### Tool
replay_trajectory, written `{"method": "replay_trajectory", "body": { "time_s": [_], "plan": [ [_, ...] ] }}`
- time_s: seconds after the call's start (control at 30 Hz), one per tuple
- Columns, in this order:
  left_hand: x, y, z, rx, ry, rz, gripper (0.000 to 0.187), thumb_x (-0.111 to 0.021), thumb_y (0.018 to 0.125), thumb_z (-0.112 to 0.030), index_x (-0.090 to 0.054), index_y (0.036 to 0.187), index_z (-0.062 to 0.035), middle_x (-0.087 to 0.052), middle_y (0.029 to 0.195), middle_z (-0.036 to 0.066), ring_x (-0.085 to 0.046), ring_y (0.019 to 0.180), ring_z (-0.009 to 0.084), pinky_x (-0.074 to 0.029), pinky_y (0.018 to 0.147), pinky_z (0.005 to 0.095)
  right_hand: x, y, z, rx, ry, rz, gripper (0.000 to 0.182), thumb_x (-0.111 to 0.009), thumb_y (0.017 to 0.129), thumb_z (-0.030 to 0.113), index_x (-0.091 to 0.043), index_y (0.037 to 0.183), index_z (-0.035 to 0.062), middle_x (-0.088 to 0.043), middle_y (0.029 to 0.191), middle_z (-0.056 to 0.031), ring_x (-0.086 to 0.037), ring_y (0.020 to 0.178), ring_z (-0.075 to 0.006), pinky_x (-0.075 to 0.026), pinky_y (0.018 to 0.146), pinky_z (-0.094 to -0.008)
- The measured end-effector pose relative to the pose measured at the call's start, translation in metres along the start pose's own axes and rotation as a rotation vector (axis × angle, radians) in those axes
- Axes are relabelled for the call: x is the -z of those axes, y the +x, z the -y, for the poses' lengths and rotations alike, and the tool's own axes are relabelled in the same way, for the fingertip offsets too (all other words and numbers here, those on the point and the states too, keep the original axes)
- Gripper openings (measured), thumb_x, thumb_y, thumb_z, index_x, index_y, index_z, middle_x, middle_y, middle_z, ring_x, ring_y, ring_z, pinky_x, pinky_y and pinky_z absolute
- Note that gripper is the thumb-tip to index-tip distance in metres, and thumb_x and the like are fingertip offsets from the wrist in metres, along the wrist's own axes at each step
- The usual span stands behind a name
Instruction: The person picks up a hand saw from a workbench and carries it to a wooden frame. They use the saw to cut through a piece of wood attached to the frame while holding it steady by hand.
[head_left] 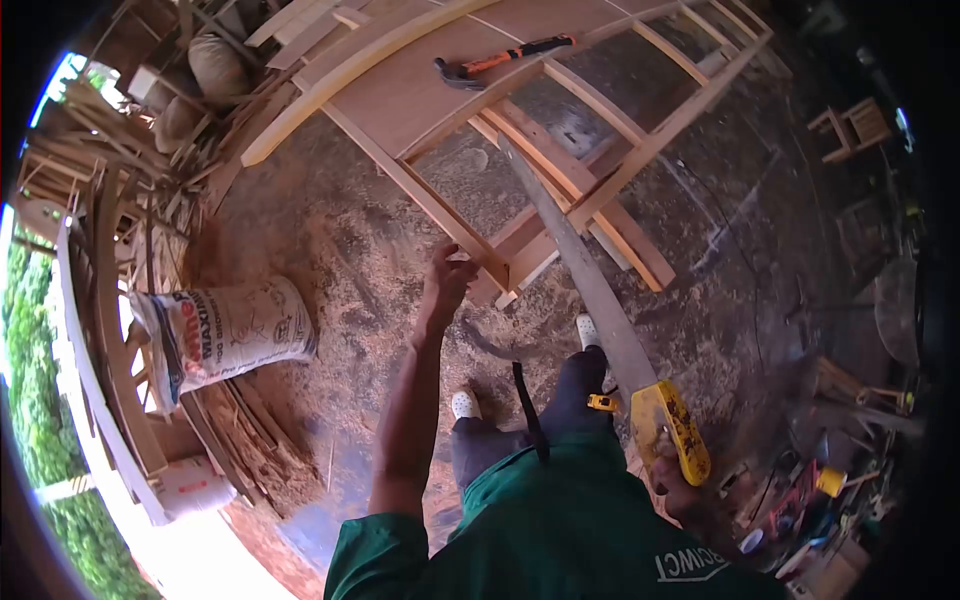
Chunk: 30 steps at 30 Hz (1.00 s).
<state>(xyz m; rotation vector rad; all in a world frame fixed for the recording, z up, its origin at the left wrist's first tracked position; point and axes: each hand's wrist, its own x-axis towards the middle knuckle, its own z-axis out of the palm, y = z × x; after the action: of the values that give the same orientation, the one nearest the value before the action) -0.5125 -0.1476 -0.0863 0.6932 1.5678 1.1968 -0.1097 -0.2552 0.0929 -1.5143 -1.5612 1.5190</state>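
Note:
A handsaw with a yellow handle (682, 425) is in my right hand (672, 478), whose fingers wrap round the grip low on the right. Its long grey blade (590, 280) points up and away, overlapping the wooden frame (610, 110) in this view. My left hand (446, 283) is held beside the near end of a frame rail (445, 210), fingers loosely bent and apart, with nothing in them. On the brown panel (400, 95) of the frame lies a claw hammer (505, 62) with an orange and black handle.
Wood shavings litter the floor (350, 240). At left are a printed sack (240, 335) and stacked timber offcuts (110, 190). Boards (625, 240) extend beneath the frame. Mixed tools and clutter (800, 500) sit at lower right; a small wooden stool (850, 130) is farther back.

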Motion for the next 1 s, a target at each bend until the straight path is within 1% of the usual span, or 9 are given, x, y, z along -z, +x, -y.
{"method": "replay_trajectory", "body": {
  "time_s": [0.07, 0.23, 0.33, 0.4, 0.47, 0.5, 0.6, 0.7, 1.0],
  "plan": [
    [-0.006, -0.016, 0.009, -0.011, 0.046, -0.103, 0.066, -0.069, 0.080, -0.031, -0.038, 0.125, 0.0073, -0.060, 0.093, 0.014, -0.058, 0.079, 0.0168, -0.047, 0.070, 0.0318, -0.046, -0.044, 0.019, -0.241, 0.315, -0.175, 0.007, -0.062, 0.083, 0.006, -0.057, 0.080, 0.0029, -0.054, 0.058, 0.0019, -0.051, 0.051, -0.0080, -0.038, 0.046, -0.0230],
    [-0.014, 0.017, 0.019, -0.253, 0.172, -0.100, 0.077, -0.073, 0.078, -0.015, -0.020, 0.130, 0.0051, -0.059, 0.093, 0.017, -0.058, 0.076, 0.0167, -0.048, 0.062, 0.0269, -0.128, -0.078, 0.025, -0.182, 0.285, -0.263, 0.007, -0.063, 0.083, 0.005, -0.057, 0.082, 0.0022, -0.053, 0.061, 0.0000, -0.048, 0.048, -0.0055, -0.036, 0.044, -0.0223],
    [-0.022, 0.026, 0.004, -0.358, 0.261, -0.015, 0.059, -0.071, 0.079, -0.017, -0.034, 0.119, 0.0054, -0.064, 0.079, 0.011, -0.057, 0.067, 0.0202, -0.048, 0.070, 0.0318, -0.163, -0.091, 0.022, -0.135, 0.329, -0.291, 0.015, -0.067, 0.083, 0.011, -0.061, 0.092, -0.0006, -0.061, 0.067, -0.0005, -0.057, 0.062, -0.0063, -0.045, 0.054, -0.0233],
    [-0.020, 0.029, -0.006, -0.313, 0.235, 0.130, 0.064, -0.073, 0.077, -0.013, -0.028, 0.120, 0.0027, -0.060, 0.089, 0.014, -0.056, 0.075, 0.0192, -0.048, 0.070, 0.0301, -0.182, -0.094, 0.024, -0.025, 0.236, -0.288, 0.019, -0.068, 0.083, 0.014, -0.061, 0.091, -0.0012, -0.061, 0.068, -0.0011, -0.058, 0.064, -0.0071, -0.047, 0.058, -0.0231],
    [-0.023, 0.029, -0.009, -0.143, 0.131, 0.039, 0.077, -0.075, 0.072, -0.004, -0.019, 0.124, -0.0005, -0.052, 0.101, 0.016, -0.054, 0.085, 0.0193, -0.049, 0.071, 0.0289, -0.198, -0.097, 0.022, -0.064, 0.371, -0.334, 0.021, -0.070, 0.083, 0.018, -0.062, 0.087, -0.0007, -0.061, 0.067, -0.0013, -0.058, 0.063, -0.0069, -0.046, 0.056, -0.0233],
    [-0.023, 0.028, -0.011, -0.068, 0.113, 0.070, 0.088, -0.076, 0.067, 0.003, -0.012, 0.127, -0.0056, -0.045, 0.107, 0.017, -0.052, 0.091, 0.0218, -0.050, 0.072, 0.0269, -0.203, -0.102, 0.020, -0.059, 0.267, -0.332, 0.021, -0.070, 0.083, 0.019, -0.061, 0.084, -0.0003, -0.061, 0.066, -0.0019, -0.058, 0.062, -0.0070, -0.046, 0.054, -0.0236],
    [-0.025, 0.023, -0.015, -0.012, -0.006, 0.133, 0.091, -0.076, 0.066, 0.002, -0.012, 0.129, -0.0091, -0.044, 0.109, 0.017, -0.050, 0.093, 0.0238, -0.050, 0.077, 0.0288, -0.213, -0.118, 0.020, -0.061, 0.105, -0.341, 0.022, -0.071, 0.082, 0.020, -0.061, 0.079, 0.0003, -0.060, 0.063, -0.0033, -0.058, 0.059, -0.0081, -0.045, 0.052, -0.0251],
    [-0.038, 0.031, -0.019, -0.002, 0.120, 0.015, 0.093, -0.078, 0.066, -0.001, -0.011, 0.130, -0.0107, -0.042, 0.114, 0.019, -0.047, 0.101, 0.0265, -0.047, 0.082, 0.0347, -0.220, -0.116, 0.023, -0.020, -0.044, -0.382, 0.024, -0.072, 0.081, 0.021, -0.061, 0.073, 0.0004, -0.061, 0.062, -0.0063, -0.060, 0.054, -0.0114, -0.046, 0.049, -0.0285],
    [-0.029, 0.035, -0.009, -0.113, 0.242, 0.058, 0.098, -0.081, 0.065, -0.006, -0.010, 0.131, -0.0083, -0.049, 0.109, 0.023, -0.052, 0.098, 0.0314, -0.046, 0.086, 0.0382, -0.226, -0.146, 0.005, -0.057, -0.018, -0.457, 0.022, -0.072, 0.079, 0.018, -0.064, 0.082, -0.0018, -0.063, 0.064, -0.0071, -0.060, 0.056, -0.0100, -0.048, 0.051, -0.0253]
  ]
}}
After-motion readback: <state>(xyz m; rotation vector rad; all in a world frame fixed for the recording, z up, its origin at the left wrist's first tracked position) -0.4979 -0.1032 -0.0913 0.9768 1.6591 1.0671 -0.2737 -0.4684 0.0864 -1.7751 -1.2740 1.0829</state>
